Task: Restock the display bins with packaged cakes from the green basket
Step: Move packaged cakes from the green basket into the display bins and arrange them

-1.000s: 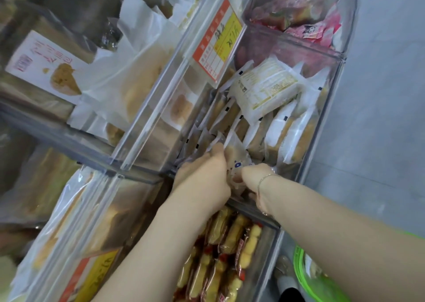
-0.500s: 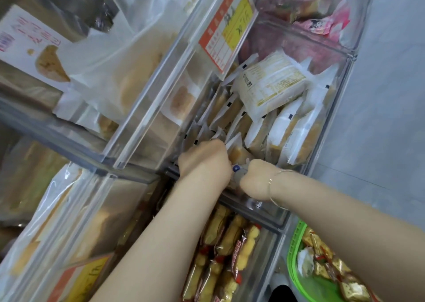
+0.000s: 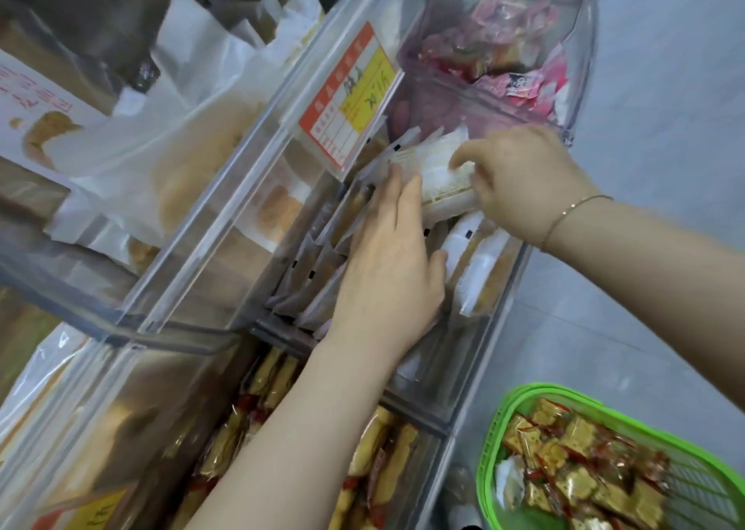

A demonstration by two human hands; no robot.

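Both hands have moved up from the bin's front edge toward its back since half a second ago. Now the right hand has its grip curled round a white cake packet lying flat across the top of the row, and the left hand lies with straight fingers on the standing packets, holding nothing.

My read is that the flat packet is being turned to stand with the rest. To do that well, the left palm should press the row toward the bin's left wall to open a slot, while the right hand tips the packet on edge and slides it down seam first, without squeezing the soft cake inside.

Wrappers here are thin, slick film, frosted white with clear panels showing tan sponge; they crumple and slip easily. The clear display bin is hard, glossy plastic with straight walls and an orange and yellow price label clipped at its left rim.

Supply waits well apart at lower right: the green basket, a slotted plastic tub, holds gold foil packets, small and square.
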